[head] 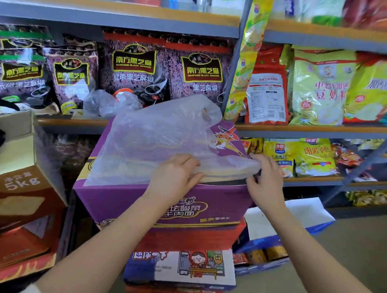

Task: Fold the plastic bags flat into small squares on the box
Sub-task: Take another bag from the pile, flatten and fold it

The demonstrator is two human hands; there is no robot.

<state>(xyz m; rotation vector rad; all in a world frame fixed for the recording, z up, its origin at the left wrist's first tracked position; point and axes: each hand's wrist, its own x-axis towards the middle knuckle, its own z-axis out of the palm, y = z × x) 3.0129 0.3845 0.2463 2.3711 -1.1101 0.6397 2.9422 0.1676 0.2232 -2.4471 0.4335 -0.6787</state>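
A translucent white plastic bag (152, 136) lies spread over the top of a purple noodle box (115, 201), its handles toward the back right. My left hand (174, 175) presses down on the bag's near edge at the box's front rim. My right hand (263, 176) pinches the bag's near right corner between fingers and thumb, just past the box's right front corner. A second crumpled clear bag (105, 103) sits on the shelf behind the box.
The purple box rests on a stack of cartons (181, 267). Shelves of black sesame packets (133, 69) stand behind, yellow and red packets (317, 89) to the right. A brown 5kg carton (21, 196) stands at left, a white and blue box (300, 217) low right.
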